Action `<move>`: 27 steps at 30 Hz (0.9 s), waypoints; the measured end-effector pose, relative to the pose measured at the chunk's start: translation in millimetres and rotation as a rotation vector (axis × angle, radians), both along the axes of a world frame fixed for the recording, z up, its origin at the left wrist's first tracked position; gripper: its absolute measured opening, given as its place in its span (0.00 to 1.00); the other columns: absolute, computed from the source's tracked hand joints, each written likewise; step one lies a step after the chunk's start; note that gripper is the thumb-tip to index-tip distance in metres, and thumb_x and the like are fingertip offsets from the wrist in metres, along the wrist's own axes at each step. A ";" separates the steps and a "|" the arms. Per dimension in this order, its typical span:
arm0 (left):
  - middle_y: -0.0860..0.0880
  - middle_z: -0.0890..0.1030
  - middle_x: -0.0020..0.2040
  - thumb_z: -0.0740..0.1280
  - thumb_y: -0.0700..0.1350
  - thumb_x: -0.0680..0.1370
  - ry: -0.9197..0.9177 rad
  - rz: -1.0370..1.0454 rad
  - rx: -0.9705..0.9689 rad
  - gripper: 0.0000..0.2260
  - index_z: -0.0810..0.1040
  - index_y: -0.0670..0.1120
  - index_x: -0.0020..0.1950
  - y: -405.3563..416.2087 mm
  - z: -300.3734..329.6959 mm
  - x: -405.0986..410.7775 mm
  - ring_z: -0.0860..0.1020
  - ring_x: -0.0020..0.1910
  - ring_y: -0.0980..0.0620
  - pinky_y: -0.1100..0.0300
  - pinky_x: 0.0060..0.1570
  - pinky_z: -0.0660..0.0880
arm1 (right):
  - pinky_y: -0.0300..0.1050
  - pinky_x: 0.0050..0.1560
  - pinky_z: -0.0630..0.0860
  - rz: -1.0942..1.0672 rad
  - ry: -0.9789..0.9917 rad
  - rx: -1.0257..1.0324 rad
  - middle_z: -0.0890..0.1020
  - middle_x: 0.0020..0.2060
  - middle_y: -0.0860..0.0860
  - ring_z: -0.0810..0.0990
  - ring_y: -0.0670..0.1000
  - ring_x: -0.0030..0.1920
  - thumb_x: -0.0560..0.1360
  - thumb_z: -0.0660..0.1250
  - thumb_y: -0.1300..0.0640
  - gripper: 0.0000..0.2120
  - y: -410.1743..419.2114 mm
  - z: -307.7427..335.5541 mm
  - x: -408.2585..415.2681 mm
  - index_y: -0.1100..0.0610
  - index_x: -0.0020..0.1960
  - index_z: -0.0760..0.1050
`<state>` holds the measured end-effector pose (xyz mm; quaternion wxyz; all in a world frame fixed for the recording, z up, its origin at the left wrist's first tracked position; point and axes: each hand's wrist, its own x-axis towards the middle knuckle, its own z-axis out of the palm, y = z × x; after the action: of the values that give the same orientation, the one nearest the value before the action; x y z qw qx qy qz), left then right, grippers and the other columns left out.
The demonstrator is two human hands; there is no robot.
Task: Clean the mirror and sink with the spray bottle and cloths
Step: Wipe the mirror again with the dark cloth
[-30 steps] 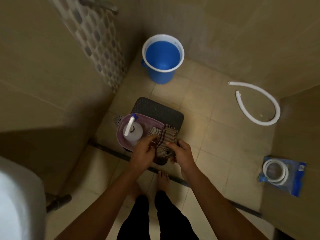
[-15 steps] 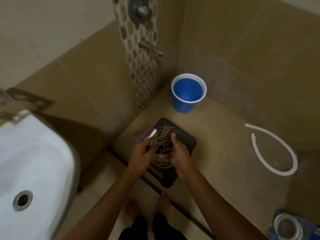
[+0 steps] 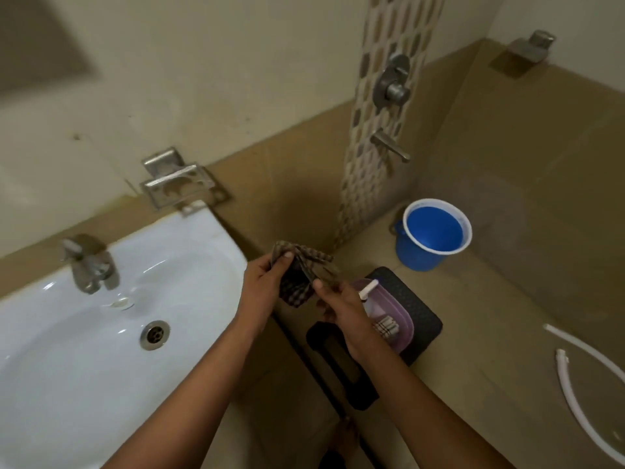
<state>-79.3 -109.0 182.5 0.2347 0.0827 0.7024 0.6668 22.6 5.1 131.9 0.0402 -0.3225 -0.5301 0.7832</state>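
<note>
Checked woven cloth point(image 3: 299, 279), crumpled, pinched by left hand point(image 3: 267, 286), right hand point(image 3: 338, 306) fingers.

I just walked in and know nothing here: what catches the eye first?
Both hands, the left hand and the right hand, hold a checked cloth up at centre. A white sink fills the lower left, and a bright blue bucket stands on the floor by the far wall.

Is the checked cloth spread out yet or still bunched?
Bunched. The checked cloth hangs in folds between the left hand and right hand, each pinching an edge.
</note>
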 end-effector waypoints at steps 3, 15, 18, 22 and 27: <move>0.46 0.86 0.41 0.67 0.46 0.79 0.051 0.009 -0.093 0.09 0.84 0.44 0.43 -44.5 12.9 -8.8 0.84 0.42 0.52 0.60 0.43 0.78 | 0.40 0.62 0.76 0.045 0.034 0.078 0.70 0.71 0.51 0.72 0.49 0.68 0.71 0.75 0.50 0.37 -33.9 10.7 -13.7 0.54 0.75 0.62; 0.43 0.86 0.46 0.66 0.51 0.79 -0.073 -0.031 -0.124 0.14 0.83 0.41 0.48 -230.7 65.5 -26.6 0.84 0.45 0.46 0.58 0.43 0.79 | 0.47 0.44 0.74 0.451 0.122 0.383 0.79 0.37 0.55 0.79 0.54 0.41 0.76 0.66 0.64 0.04 -172.5 80.5 -68.8 0.61 0.43 0.78; 0.46 0.85 0.44 0.67 0.51 0.78 -0.010 -0.048 -0.130 0.11 0.83 0.45 0.44 -272.2 79.3 -25.6 0.84 0.44 0.50 0.59 0.45 0.76 | 0.45 0.38 0.71 0.428 0.103 0.381 0.77 0.33 0.55 0.75 0.54 0.36 0.76 0.62 0.65 0.10 -210.9 99.1 -71.1 0.61 0.37 0.75; 0.49 0.86 0.43 0.72 0.47 0.75 -0.008 -0.050 -0.142 0.06 0.82 0.46 0.48 -313.6 87.4 -20.7 0.84 0.42 0.54 0.63 0.38 0.77 | 0.45 0.35 0.69 0.338 0.123 0.323 0.76 0.29 0.48 0.73 0.51 0.33 0.77 0.59 0.63 0.14 -249.3 118.4 -75.2 0.58 0.34 0.74; 0.46 0.86 0.43 0.73 0.36 0.73 0.040 0.016 -0.096 0.07 0.81 0.40 0.50 -343.0 89.5 -20.9 0.84 0.42 0.50 0.62 0.38 0.78 | 0.50 0.41 0.69 0.329 0.186 0.199 0.76 0.37 0.57 0.73 0.55 0.40 0.71 0.62 0.57 0.07 -269.4 127.0 -83.8 0.60 0.41 0.76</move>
<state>-100.3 -452.0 271.9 0.2190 0.0790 0.7389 0.6323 -61.3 -264.3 259.0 -0.0078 -0.1521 -0.6442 0.7495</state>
